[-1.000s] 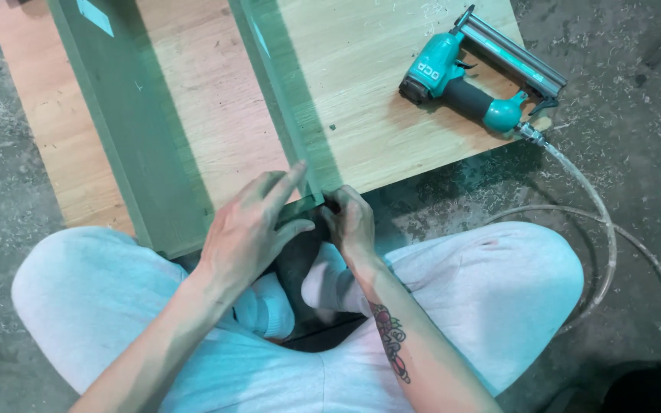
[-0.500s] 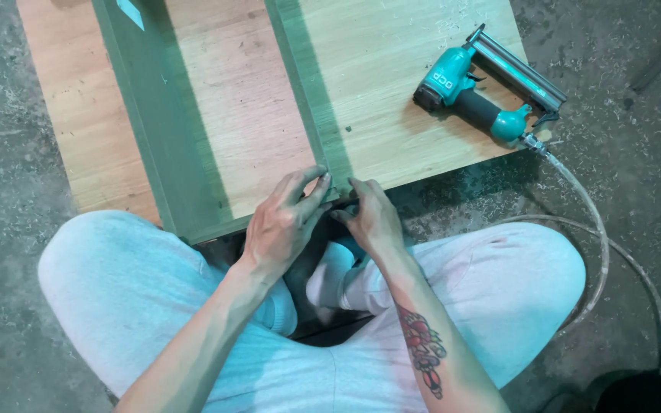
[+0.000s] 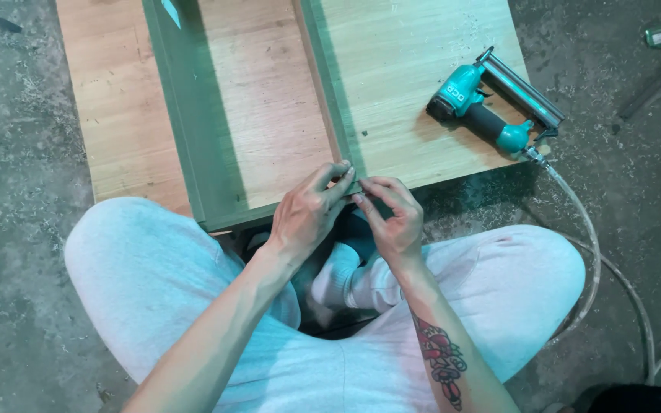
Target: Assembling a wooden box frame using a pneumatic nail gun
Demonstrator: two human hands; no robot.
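At six o'clock of the wooden panel (image 3: 415, 84), your left hand (image 3: 307, 214) and right hand (image 3: 395, 218) pinch the green strip (image 3: 329, 99) corner; keep it flush, nail gun (image 3: 491, 107) at three o'clock.

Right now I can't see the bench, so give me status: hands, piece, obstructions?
Left hand and right hand pinching the green strip's near end. Strip lies on wooden panel. Nail gun apart, right.
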